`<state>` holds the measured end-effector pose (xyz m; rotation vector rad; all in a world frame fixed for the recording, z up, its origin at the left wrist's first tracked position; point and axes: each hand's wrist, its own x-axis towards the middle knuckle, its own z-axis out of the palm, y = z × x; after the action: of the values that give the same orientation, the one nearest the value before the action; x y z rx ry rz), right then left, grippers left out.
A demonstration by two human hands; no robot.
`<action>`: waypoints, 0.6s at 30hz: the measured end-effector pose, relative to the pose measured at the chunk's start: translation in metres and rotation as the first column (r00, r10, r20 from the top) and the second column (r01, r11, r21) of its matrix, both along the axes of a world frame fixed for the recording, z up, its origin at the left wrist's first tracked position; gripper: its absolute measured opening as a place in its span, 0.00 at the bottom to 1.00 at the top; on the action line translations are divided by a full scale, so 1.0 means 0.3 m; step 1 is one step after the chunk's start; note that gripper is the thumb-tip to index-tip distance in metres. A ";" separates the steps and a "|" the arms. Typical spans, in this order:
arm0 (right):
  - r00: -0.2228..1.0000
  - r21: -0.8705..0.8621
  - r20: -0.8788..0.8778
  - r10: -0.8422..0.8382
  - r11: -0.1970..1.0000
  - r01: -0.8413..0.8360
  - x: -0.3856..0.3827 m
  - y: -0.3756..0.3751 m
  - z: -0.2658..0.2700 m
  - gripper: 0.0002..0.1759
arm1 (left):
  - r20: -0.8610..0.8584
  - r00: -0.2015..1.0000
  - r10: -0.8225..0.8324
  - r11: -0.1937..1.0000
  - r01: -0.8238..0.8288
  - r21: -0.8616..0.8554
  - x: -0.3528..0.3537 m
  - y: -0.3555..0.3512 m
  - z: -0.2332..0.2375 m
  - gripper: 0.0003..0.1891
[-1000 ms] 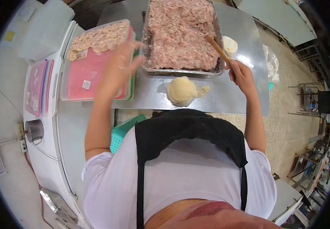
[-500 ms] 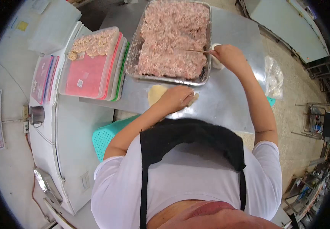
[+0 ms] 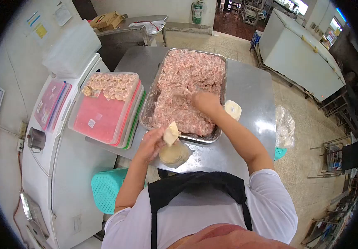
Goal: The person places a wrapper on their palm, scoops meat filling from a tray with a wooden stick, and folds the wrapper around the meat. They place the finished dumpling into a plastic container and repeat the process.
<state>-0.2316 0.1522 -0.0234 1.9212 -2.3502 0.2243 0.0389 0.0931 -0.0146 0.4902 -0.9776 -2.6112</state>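
My left hand [image 3: 150, 145] pinches a pale, thin dough wrapper [image 3: 171, 133] in front of the tray. Beneath it on the steel table lies a stack of round wrappers [image 3: 172, 155]. My right hand [image 3: 206, 102] is over the ground meat mixture [image 3: 189, 74], closed on a thin stick-like spatula [image 3: 180, 96] whose tip is blurred at the meat. The meat fills a large metal tray [image 3: 147, 116], with a hollow around the spatula. Right of the tray is a white, rounded thing [image 3: 233, 110], possibly more wrappers.
Stacked plastic containers [image 3: 100, 118] stand left of the tray, the top one holding rows of filled dumplings [image 3: 114, 84]. A white freezer [image 3: 75, 166] is on the left, with a metal pot [image 3: 36, 139] on it. A turquoise stool [image 3: 106, 189] is beside me; a clear plastic bag [image 3: 284, 126] hangs right.
My left hand has lifted a wrapper from the stack. My right hand has moved left from the tray's right edge to over the meat. The view has tilted up, showing more room.
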 end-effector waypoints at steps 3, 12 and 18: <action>0.997 0.019 0.011 0.078 0.997 -0.078 0.084 0.047 -0.024 0.11 | 0.243 0.947 0.210 0.643 0.053 -0.764 0.028 -0.046 -0.018 0.13; 0.971 0.087 -0.068 -0.231 0.968 0.236 -0.001 0.021 0.080 0.13 | 0.113 0.990 0.081 0.160 0.099 -0.982 0.020 -0.148 0.140 0.07; 0.988 0.120 -0.117 -0.101 0.986 0.115 0.144 0.088 0.033 0.09 | 0.152 0.964 -0.216 0.408 0.231 -0.883 0.063 -0.249 0.122 0.09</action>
<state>-0.1884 0.1786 -0.0135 1.7980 -2.4390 -0.0400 0.0577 0.0182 0.0219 0.0676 -2.3426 -1.7897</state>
